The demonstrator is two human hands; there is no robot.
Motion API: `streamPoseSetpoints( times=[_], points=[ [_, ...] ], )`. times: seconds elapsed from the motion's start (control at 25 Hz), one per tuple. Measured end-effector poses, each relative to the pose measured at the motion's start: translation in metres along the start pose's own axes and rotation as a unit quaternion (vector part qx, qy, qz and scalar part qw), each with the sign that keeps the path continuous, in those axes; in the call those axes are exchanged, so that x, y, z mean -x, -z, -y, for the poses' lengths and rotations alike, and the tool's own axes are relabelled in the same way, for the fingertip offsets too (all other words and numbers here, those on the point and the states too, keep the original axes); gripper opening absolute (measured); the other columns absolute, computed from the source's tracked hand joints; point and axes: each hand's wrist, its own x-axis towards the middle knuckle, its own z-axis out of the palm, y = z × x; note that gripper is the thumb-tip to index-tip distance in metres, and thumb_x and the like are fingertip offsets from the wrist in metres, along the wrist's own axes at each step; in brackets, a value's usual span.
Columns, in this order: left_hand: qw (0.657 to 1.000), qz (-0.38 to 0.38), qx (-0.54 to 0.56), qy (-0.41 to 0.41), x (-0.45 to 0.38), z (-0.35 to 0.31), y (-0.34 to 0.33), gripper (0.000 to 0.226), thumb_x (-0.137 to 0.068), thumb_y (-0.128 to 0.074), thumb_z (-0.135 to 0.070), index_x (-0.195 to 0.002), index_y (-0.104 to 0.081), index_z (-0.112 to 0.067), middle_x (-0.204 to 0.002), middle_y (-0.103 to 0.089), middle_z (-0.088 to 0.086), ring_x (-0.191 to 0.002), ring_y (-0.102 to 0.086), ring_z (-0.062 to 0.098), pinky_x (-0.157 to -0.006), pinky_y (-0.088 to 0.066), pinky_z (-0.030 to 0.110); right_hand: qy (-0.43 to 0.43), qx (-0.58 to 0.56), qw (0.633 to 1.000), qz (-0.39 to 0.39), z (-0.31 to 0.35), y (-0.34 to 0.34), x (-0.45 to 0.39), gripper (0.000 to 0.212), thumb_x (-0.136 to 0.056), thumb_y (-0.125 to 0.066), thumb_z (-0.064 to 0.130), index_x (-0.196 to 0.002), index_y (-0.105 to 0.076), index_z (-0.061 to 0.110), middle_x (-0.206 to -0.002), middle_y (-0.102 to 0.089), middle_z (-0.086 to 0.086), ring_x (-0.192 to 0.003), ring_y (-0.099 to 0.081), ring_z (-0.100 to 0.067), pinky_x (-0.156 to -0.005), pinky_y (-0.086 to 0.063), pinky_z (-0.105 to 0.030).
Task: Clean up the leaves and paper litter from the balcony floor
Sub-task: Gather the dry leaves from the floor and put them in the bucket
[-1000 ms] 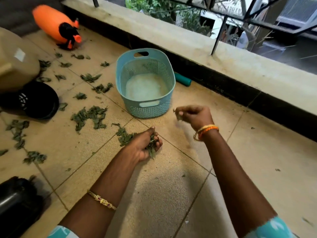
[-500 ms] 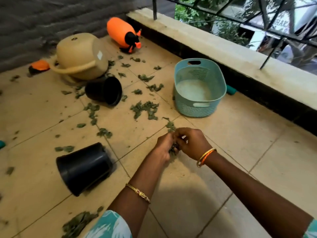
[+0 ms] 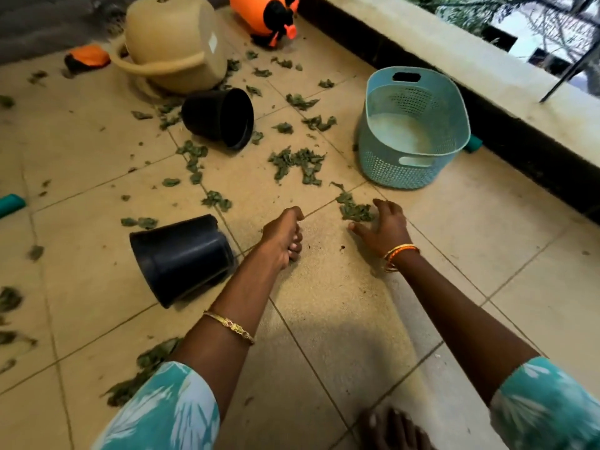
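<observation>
while left fingers stay curled, right fingers spread — touching leaves near basket.

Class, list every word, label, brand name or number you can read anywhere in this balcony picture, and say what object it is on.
No text can be read anywhere in the picture.
Beige bucket: a small white sticker on its side, too small and blurred to read.
Blue basket, two black pots and orange sprayer: no lettering visible.

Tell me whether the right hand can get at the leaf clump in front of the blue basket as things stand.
Probably yes: the right hand is open, its fingers already at the leaf clump on bare floor, with nothing between them; the blue basket stands apart behind.
</observation>
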Motion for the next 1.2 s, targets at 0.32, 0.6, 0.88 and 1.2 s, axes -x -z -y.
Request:
streamPoseSetpoints(
  times=[0.32, 0.6, 0.88, 1.2],
  points=[
    [1.000, -0.001, 0.019, 0.009, -0.011, 0.007, 0.018, 0.032, -0.089, -0.050, -0.017, -0.060, -0.038, -0.019, -0.040, -0.034, -0.007, -0.033, -0.031, 0.008, -0.033, -0.023, 0.012, 0.175, 0.154, 0.970, -0.075, 0.022, -0.042, 0.004, 0.027, -0.093, -0.046, 0.003, -0.115, -0.061, 0.001, -0.119, -0.058, -0.018, -0.111, -0.048, -0.034, -0.084, -0.048, -0.037],
    [0.985, 0.075, 0.153, 0.024, -0.012, 0.017, 0.010, 0.016, -0.100, -0.047, -0.017, -0.092, -0.049, -0.003, -0.081, -0.068, 0.017, -0.051, -0.068, 0.021, -0.036, -0.049, 0.020, 0.099, -0.085, 0.991, -0.019, 0.019, 0.017, 0.011, 0.021, -0.084, -0.062, -0.002, -0.100, -0.072, 0.008, -0.095, -0.072, -0.009, -0.081, -0.063, -0.012, -0.080, -0.047, -0.019],
    [0.983, 0.155, 0.093, -0.024, -0.018, 0.027, -0.017, 0.025, -0.102, -0.044, -0.027, -0.103, -0.060, -0.008, -0.112, -0.063, 0.017, -0.078, -0.064, 0.024, -0.054, -0.055, 0.030, 0.096, -0.206, 0.934, 0.275, 0.041, 0.054, 0.034, 0.019, -0.080, -0.066, -0.003, -0.094, -0.063, 0.009, -0.073, -0.070, 0.000, -0.063, -0.064, 0.000, -0.062, -0.052, -0.014],
    [0.987, 0.131, 0.095, -0.012, -0.010, 0.023, -0.027, 0.024, -0.103, -0.039, -0.019, -0.102, -0.060, -0.008, -0.059, -0.060, 0.004, -0.037, -0.055, 0.013, -0.030, -0.035, 0.015, 0.134, -0.116, 0.983, 0.058, 0.060, 0.010, 0.034, 0.017, -0.077, -0.068, 0.001, -0.078, -0.066, 0.018, -0.073, -0.068, -0.001, -0.072, -0.065, -0.012, -0.065, -0.052, -0.019]
  ],
)
